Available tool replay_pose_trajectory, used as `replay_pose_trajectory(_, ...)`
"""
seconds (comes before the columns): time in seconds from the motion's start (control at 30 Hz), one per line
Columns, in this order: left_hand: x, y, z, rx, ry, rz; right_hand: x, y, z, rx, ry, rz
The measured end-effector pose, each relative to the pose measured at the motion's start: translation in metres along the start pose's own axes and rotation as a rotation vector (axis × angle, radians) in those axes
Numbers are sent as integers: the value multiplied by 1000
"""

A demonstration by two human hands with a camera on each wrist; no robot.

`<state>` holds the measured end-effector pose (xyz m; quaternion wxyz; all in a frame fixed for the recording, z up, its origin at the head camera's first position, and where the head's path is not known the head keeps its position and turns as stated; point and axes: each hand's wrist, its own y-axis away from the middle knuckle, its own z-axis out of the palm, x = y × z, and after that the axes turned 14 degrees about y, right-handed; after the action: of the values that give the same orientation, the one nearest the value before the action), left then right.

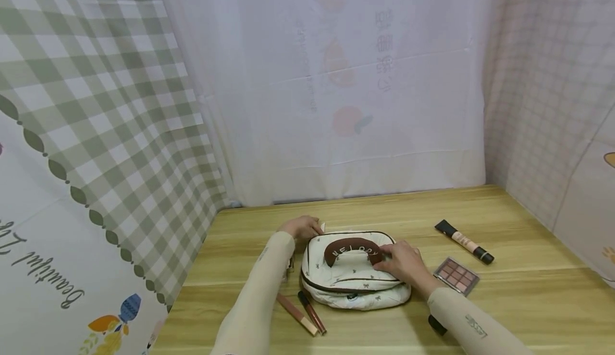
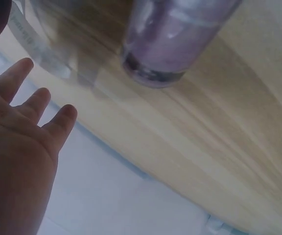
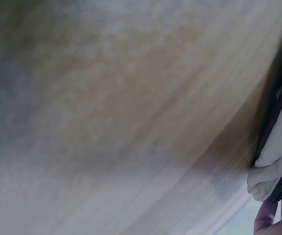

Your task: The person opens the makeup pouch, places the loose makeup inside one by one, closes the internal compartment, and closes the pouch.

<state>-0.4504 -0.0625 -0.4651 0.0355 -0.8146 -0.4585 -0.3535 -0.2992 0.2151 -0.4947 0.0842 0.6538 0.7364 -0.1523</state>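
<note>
A white makeup bag (image 1: 355,293) with small bow prints, dark zipper piping and a brown lettered handle (image 1: 353,245) stands in the middle of the table. At its back left corner is my left hand (image 1: 304,227), beside a small white tag (image 1: 323,227). In the left wrist view three fingers of the left hand (image 2: 21,117) are spread fairly straight; whether the other fingertips pinch anything is cut off. My right hand (image 1: 404,260) grips the bag's top by the handle's right end, thumb and fingers apart. Fingertips (image 3: 266,218) touch the bag's zipper edge in the right wrist view.
Two lip gloss tubes (image 1: 297,315) (image 1: 312,313) lie front left of the bag. To the right are an eyeshadow palette (image 1: 456,275), a foundation tube (image 1: 464,242) and a black item (image 1: 436,325) partly under the right forearm. A pinkish clear container (image 2: 168,44) stands near the left wrist.
</note>
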Motion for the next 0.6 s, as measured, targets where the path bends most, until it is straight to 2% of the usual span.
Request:
replay_pose_trajectory(0.2, -8, 1, 0, -18, -53, 49, -1, 1, 1, 4, 1, -6)
replay_pose_trajectory(0.37, -16, 5, 2, 4, -23, 66, 0, 2, 2, 7, -2, -8)
replay_pose_trajectory(0.6, -20, 11, 7, 36, 132, 92, 4, 1, 2, 27, 7, -44)
